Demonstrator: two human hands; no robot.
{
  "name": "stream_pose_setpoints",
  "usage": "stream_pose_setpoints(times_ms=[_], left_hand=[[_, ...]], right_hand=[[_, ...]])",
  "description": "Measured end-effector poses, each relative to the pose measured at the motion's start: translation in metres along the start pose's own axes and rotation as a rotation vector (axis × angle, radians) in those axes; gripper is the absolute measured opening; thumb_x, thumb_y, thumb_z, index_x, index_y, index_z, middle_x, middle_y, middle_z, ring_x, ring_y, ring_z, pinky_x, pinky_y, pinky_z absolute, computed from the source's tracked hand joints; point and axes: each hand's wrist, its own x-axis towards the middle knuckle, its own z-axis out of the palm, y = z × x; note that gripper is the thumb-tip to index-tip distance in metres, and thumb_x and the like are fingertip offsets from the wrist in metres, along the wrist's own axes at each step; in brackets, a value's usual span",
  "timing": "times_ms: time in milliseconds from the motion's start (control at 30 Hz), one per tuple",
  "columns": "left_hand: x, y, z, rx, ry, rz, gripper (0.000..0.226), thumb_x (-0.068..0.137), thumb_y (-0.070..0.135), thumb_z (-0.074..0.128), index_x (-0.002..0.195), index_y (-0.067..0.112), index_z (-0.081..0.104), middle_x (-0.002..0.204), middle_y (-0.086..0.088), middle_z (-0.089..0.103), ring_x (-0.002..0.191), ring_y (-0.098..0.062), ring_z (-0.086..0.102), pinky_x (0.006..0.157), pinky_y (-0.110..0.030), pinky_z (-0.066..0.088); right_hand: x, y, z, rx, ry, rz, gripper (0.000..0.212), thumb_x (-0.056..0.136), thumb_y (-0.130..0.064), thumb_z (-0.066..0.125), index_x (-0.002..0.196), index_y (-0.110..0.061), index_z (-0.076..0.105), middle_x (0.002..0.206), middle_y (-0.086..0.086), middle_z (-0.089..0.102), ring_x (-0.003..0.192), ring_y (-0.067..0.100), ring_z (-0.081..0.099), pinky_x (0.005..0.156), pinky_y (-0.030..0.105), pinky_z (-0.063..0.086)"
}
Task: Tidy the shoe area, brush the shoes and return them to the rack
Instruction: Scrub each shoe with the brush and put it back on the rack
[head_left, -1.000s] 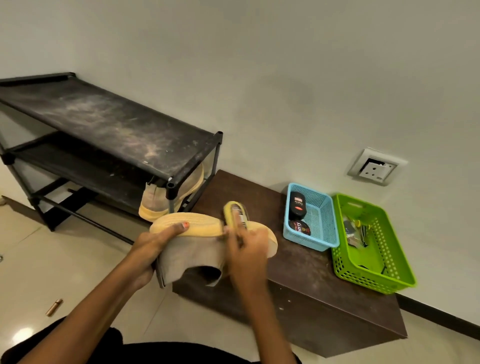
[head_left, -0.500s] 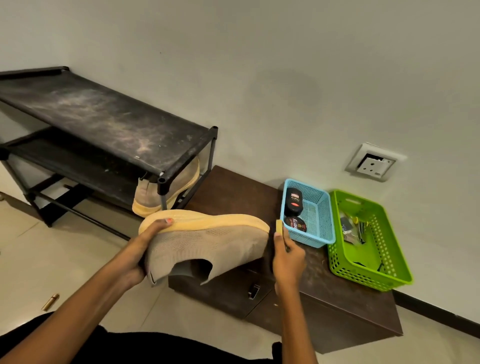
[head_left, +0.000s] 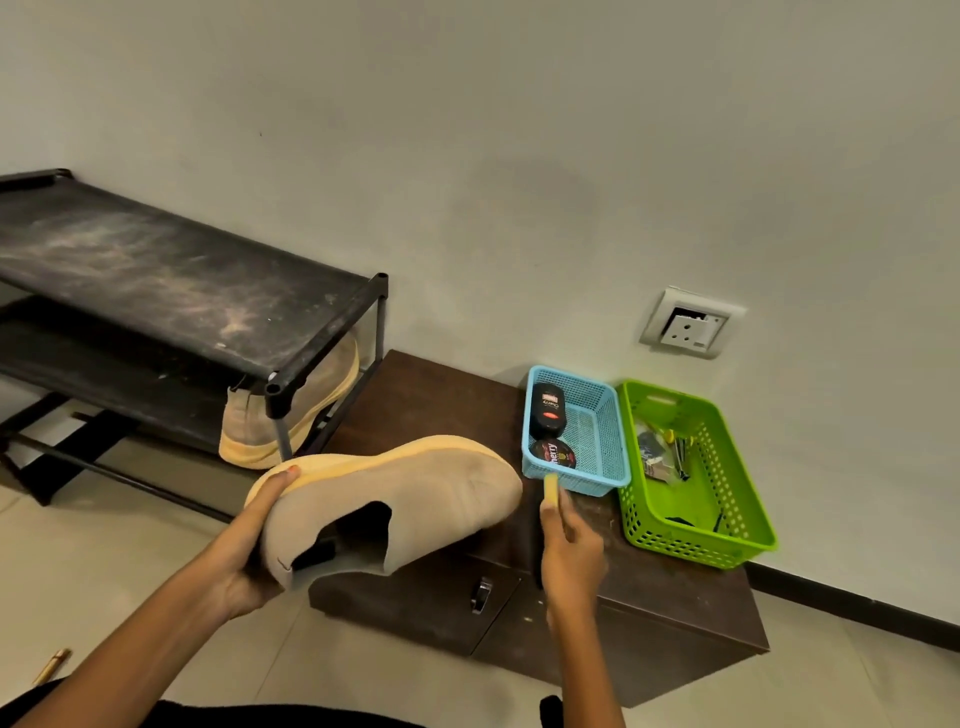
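Observation:
My left hand (head_left: 248, 551) grips the heel of a beige knit shoe (head_left: 415, 499) with a yellow sole, held upside down and tilted over the front of a low brown cabinet (head_left: 426, 400). My right hand (head_left: 571, 551) holds a yellow-handled brush (head_left: 550, 488) upright, just right of the shoe's toe and apart from it. The matching shoe (head_left: 311, 410) stands on the lower shelf of the dusty black rack (head_left: 171, 280) at the left.
A blue basket (head_left: 597, 441) with a polish bottle and a polish tin sits on the cabinet, beside a green basket (head_left: 727, 525) of small tools. A wall socket (head_left: 688, 325) is above them. A small brass piece (head_left: 52, 665) lies on the tiled floor.
The brush came off the sole and moved right, away from the shoe. My left hand rolled the shoe so its side and opening face me.

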Motion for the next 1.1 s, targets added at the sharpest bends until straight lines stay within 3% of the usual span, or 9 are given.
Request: stream_pose_setpoints(times_ms=[67, 200, 367, 467, 533, 600, 700, 900, 1100], left_hand=[[0.002, -0.005, 0.001, 0.027, -0.009, -0.015, 0.054, 0.080, 0.052, 0.062, 0.121, 0.017, 0.058, 0.102, -0.021, 0.066, 0.095, -0.038, 0.062, 0.070, -0.054, 0.056], [0.003, -0.014, 0.005, 0.150, -0.004, -0.036, 0.071, 0.086, 0.060, 0.049, 0.138, 0.011, 0.041, 0.110, -0.030, 0.061, 0.100, -0.041, 0.063, 0.089, -0.049, 0.050], [0.003, -0.012, 0.002, 0.358, -0.054, 0.070, 0.083, 0.084, 0.065, 0.042, 0.147, 0.013, 0.026, 0.102, -0.027, 0.068, 0.098, -0.034, 0.068, 0.104, -0.044, 0.042], [0.004, -0.008, -0.002, 0.673, -0.002, 0.157, 0.105, 0.059, 0.078, 0.061, 0.132, 0.005, 0.044, 0.101, -0.018, 0.069, 0.086, -0.027, 0.070, 0.088, -0.038, 0.052], [0.007, -0.007, -0.008, 0.997, 0.056, 0.288, 0.121, 0.037, 0.080, 0.073, 0.135, 0.016, 0.043, 0.117, -0.011, 0.062, 0.099, -0.024, 0.063, 0.080, -0.033, 0.053], [0.014, -0.007, -0.014, 1.244, 0.151, 0.439, 0.121, 0.043, 0.063, 0.084, 0.145, 0.027, 0.029, 0.139, -0.011, 0.043, 0.126, -0.030, 0.043, 0.095, -0.043, 0.046], [0.033, -0.002, -0.019, 1.378, 0.196, 0.676, 0.119, 0.043, 0.049, 0.090, 0.143, 0.035, 0.027, 0.143, -0.006, 0.028, 0.132, -0.030, 0.027, 0.103, -0.048, 0.035], [0.055, 0.000, -0.010, 1.155, -0.118, 0.745, 0.103, 0.037, 0.029, 0.092, 0.126, 0.035, 0.039, 0.122, 0.013, 0.051, 0.115, -0.010, 0.051, 0.081, -0.016, 0.047], [0.049, -0.007, -0.008, 1.102, 0.022, 0.682, 0.094, 0.031, 0.044, 0.092, 0.114, 0.024, 0.053, 0.102, 0.009, 0.061, 0.095, -0.013, 0.060, 0.070, -0.016, 0.047]], right_hand=[[-0.004, -0.007, 0.004, -0.009, 0.086, -0.211, 0.039, 0.091, -0.030, 0.058, 0.128, -0.033, 0.049, 0.074, 0.003, 0.054, 0.066, 0.015, 0.048, 0.061, 0.016, 0.037], [-0.004, -0.003, 0.027, -0.136, -0.096, -0.462, 0.044, 0.092, -0.031, 0.056, 0.133, -0.036, 0.044, 0.083, -0.001, 0.039, 0.077, 0.007, 0.045, 0.075, 0.012, 0.037], [0.004, 0.013, 0.050, -0.340, -0.247, -0.450, 0.044, 0.094, -0.038, 0.049, 0.137, -0.039, 0.038, 0.085, -0.004, 0.035, 0.075, 0.003, 0.039, 0.071, 0.010, 0.032], [0.014, 0.015, 0.045, -0.272, -0.215, -0.416, 0.043, 0.094, -0.035, 0.051, 0.135, -0.039, 0.038, 0.080, 0.001, 0.039, 0.073, 0.003, 0.040, 0.070, 0.009, 0.032], [0.020, 0.016, 0.042, -0.239, -0.234, -0.376, 0.041, 0.094, -0.037, 0.049, 0.134, -0.039, 0.040, 0.080, 0.006, 0.044, 0.073, 0.005, 0.043, 0.068, 0.006, 0.032], [0.023, 0.017, 0.040, -0.206, -0.245, -0.334, 0.040, 0.095, -0.039, 0.048, 0.134, -0.040, 0.043, 0.084, 0.009, 0.050, 0.077, 0.008, 0.047, 0.066, 0.007, 0.033], [0.026, 0.019, 0.038, -0.173, -0.281, -0.320, 0.038, 0.094, -0.040, 0.049, 0.132, -0.042, 0.045, 0.090, 0.012, 0.055, 0.084, 0.011, 0.052, 0.070, 0.009, 0.035], [0.027, 0.020, 0.038, -0.120, -0.306, -0.317, 0.035, 0.092, -0.042, 0.050, 0.125, -0.052, 0.043, 0.089, 0.004, 0.057, 0.089, 0.010, 0.054, 0.074, 0.014, 0.037], [0.018, 0.003, 0.037, -0.005, -0.168, -0.350, 0.037, 0.092, -0.037, 0.053, 0.127, -0.046, 0.045, 0.095, 0.005, 0.056, 0.084, 0.001, 0.050, 0.080, 0.014, 0.041]])
